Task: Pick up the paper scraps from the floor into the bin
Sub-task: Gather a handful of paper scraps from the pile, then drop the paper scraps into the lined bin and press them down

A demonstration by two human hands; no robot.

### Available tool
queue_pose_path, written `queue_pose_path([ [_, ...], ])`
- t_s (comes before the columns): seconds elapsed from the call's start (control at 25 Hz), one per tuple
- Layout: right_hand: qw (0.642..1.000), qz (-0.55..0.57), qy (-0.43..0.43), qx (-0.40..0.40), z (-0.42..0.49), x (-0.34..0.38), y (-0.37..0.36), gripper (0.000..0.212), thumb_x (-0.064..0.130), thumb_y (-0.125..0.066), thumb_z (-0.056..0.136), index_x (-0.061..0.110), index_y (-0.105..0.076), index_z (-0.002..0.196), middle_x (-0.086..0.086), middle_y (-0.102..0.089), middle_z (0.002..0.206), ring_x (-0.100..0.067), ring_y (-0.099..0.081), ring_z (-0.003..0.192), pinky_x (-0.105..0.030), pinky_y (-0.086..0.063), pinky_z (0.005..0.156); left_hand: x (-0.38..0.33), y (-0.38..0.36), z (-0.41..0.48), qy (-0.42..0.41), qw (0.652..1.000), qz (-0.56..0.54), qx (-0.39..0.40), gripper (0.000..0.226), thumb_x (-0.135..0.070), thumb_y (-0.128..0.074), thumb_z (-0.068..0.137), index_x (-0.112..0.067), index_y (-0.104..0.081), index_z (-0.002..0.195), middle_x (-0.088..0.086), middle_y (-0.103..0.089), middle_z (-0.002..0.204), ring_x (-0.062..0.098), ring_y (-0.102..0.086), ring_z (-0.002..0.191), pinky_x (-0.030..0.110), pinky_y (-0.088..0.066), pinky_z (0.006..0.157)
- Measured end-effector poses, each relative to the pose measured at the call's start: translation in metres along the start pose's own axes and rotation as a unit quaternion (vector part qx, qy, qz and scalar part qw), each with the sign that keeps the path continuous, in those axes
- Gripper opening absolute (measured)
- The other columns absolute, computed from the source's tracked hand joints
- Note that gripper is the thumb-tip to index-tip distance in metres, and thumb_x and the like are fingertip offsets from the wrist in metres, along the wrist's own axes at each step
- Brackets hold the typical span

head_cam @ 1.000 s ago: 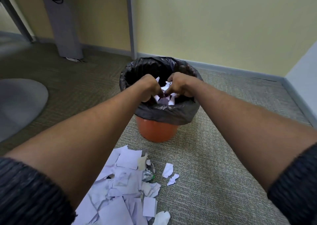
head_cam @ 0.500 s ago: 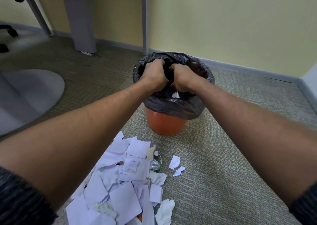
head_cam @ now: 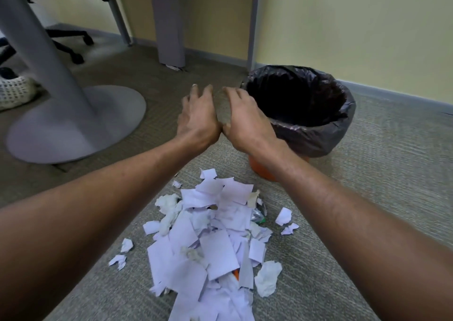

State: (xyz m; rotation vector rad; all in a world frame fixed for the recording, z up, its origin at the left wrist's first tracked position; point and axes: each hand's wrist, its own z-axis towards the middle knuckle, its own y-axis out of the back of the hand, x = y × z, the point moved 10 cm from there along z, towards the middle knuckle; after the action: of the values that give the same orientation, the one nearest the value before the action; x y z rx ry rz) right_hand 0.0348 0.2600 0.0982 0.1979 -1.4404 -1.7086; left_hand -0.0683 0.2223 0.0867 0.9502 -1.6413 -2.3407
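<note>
Both hands are out of the bin (head_cam: 342,134) now, where half a second ago they were inside its mouth. Left hand (head_cam: 197,117) and right hand (head_cam: 245,122) hover side by side, fingers loose, empty, left of the bin. Scraps (head_cam: 210,242) still lie heaped on the carpet (head_cam: 355,198) below.

A heap of torn white paper scraps (head_cam: 210,244) lies on the carpeted floor (head_cam: 367,198), mixed flat pieces and crumpled wads, with a few small bits strayed just beside it on either side. The bin (head_cam: 300,111) stands upright just beyond the heap, an orange tub lined with a black plastic bag folded over its rim, its inside dark.
</note>
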Motion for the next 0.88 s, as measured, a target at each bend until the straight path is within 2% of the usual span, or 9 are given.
queue_pose_path([
  [0.2,0.994,0.043,-0.054,0.084,-0.039,-0.01,-0.055,0.09,0.034,-0.079,0.078,0.023,-0.029,0.152,-0.009,-0.026,0.156,-0.031,-0.037,0.141,-0.046,-0.041,0.11,0.055,-0.028,-0.039,0.059,0.996,0.002,0.073,0.101,-0.021,-0.084,0.079,-0.018,-0.022,0.158,0.013,-0.015,0.167,0.039,-0.023,0.15,0.048,-0.032,0.118],
  [0.32,0.984,0.075,-0.1,0.127,-0.061,-0.035,-0.085,0.094,0.041,-0.081,0.074,0.025,-0.029,0.151,-0.008,-0.03,0.153,-0.032,-0.044,0.135,-0.048,-0.045,0.106,0.079,-0.058,-0.053,0.082,0.988,-0.019,0.131,0.101,-0.024,-0.087,0.075,-0.017,-0.027,0.156,0.015,-0.028,0.162,0.038,-0.035,0.145,0.047,-0.037,0.117],
  [0.4,0.975,0.083,-0.13,0.158,-0.076,-0.056,-0.103,0.096,0.043,-0.081,0.074,0.027,-0.027,0.151,-0.008,-0.032,0.152,-0.032,-0.045,0.134,-0.048,-0.047,0.103,0.086,-0.08,-0.059,0.076,0.978,-0.037,0.191,0.098,-0.022,-0.088,0.074,-0.014,-0.032,0.155,0.015,-0.039,0.157,0.035,-0.047,0.137,0.042,-0.045,0.11],
  [0.6,0.949,0.055,-0.205,0.232,-0.114,-0.117,-0.145,0.11,0.053,-0.083,0.07,0.026,-0.02,0.156,-0.012,-0.025,0.155,-0.038,-0.037,0.141,-0.049,-0.042,0.109,0.099,-0.14,-0.074,0.05,0.938,0.01,0.343,0.095,-0.026,-0.091,0.071,-0.015,-0.041,0.151,0.013,-0.048,0.151,0.031,-0.054,0.129,0.028,-0.048,0.086],
  [0.64,0.943,0.054,-0.22,0.243,-0.121,-0.128,-0.152,0.116,0.059,-0.084,0.065,0.027,-0.019,0.156,-0.012,-0.024,0.155,-0.038,-0.037,0.14,-0.05,-0.042,0.109,0.102,-0.15,-0.075,0.049,0.931,0.019,0.36,0.098,-0.028,-0.092,0.068,-0.016,-0.041,0.151,0.011,-0.048,0.151,0.03,-0.054,0.13,0.028,-0.048,0.087],
  [0.76,0.921,0.069,-0.259,0.284,-0.137,-0.153,-0.175,0.132,0.075,-0.081,0.05,0.03,-0.015,0.155,-0.012,-0.024,0.155,-0.039,-0.038,0.139,-0.053,-0.041,0.109,0.107,-0.174,-0.072,0.042,0.918,0.04,0.392,0.105,-0.033,-0.093,0.066,-0.016,-0.037,0.153,0.008,-0.045,0.154,0.027,-0.048,0.137,0.031,-0.046,0.104],
  [0.88,0.898,0.096,-0.282,0.322,-0.148,-0.165,-0.194,0.137,0.077,-0.081,0.046,0.033,-0.012,0.155,-0.011,-0.028,0.152,-0.037,-0.04,0.138,-0.05,-0.042,0.11,0.112,-0.194,-0.065,0.039,0.908,0.058,0.413,0.113,-0.034,-0.093,0.065,-0.013,-0.03,0.157,0.009,-0.041,0.158,0.026,-0.042,0.143,0.032,-0.041,0.112],
])
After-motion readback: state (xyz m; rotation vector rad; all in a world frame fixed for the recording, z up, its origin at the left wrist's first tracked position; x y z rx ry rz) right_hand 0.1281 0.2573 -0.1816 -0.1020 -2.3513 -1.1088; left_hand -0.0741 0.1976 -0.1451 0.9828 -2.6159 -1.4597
